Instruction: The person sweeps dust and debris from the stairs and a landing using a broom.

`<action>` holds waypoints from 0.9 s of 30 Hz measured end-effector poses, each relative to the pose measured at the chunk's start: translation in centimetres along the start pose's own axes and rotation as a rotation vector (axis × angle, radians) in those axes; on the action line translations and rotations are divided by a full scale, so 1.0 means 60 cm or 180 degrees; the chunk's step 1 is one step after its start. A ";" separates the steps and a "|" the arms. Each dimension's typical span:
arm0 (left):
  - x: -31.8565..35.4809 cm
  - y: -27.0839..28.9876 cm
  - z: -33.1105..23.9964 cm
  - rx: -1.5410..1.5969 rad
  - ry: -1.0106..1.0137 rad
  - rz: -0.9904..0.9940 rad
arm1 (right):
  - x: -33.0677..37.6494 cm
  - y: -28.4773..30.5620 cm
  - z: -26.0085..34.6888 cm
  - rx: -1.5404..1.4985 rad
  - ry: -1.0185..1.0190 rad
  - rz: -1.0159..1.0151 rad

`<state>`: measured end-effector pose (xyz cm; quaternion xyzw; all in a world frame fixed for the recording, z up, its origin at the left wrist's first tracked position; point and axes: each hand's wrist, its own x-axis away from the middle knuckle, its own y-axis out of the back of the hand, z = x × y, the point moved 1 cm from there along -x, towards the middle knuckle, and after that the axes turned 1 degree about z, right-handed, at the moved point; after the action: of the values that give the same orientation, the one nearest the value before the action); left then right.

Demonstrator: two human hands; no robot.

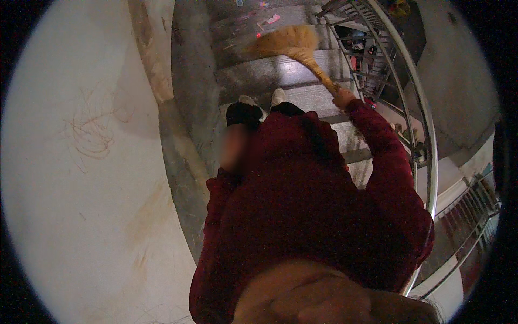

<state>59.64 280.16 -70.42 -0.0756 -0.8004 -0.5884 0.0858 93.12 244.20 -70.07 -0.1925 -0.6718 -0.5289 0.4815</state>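
A straw-coloured broom (288,40) is held out over the stairs, with my right hand (343,98) closed around its handle. Its bristles fan out to the left and rest on or just above a step; I cannot tell which. My left hand (233,148) is by my left thigh, at the end of a dark red sleeve, and too blurred for its fingers to show. Small pink scraps (273,19) lie on the landing beyond the broom.
Grey stone steps (307,100) run down ahead of my light shoes (278,96). A metal handrail (426,124) with bars curves along the right. The scribbled white wall (81,178) stands close on the left.
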 end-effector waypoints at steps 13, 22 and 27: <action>-0.115 0.046 0.082 0.2429 0.0651 0.0183 | 0.034 0.156 -0.081 0.0481 -0.0654 -0.0172; -0.193 0.061 0.219 0.2826 0.2028 0.0625 | -0.097 0.287 -0.050 0.1036 -0.1326 -0.0188; -0.138 0.047 0.266 0.3972 0.2468 0.0228 | -0.250 0.303 -0.138 0.1191 -0.2022 -0.0129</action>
<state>67.57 296.06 -74.37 0.1747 -0.8957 -0.0047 0.4089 117.69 247.19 -73.47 -0.2424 -0.8765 -0.3202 0.2652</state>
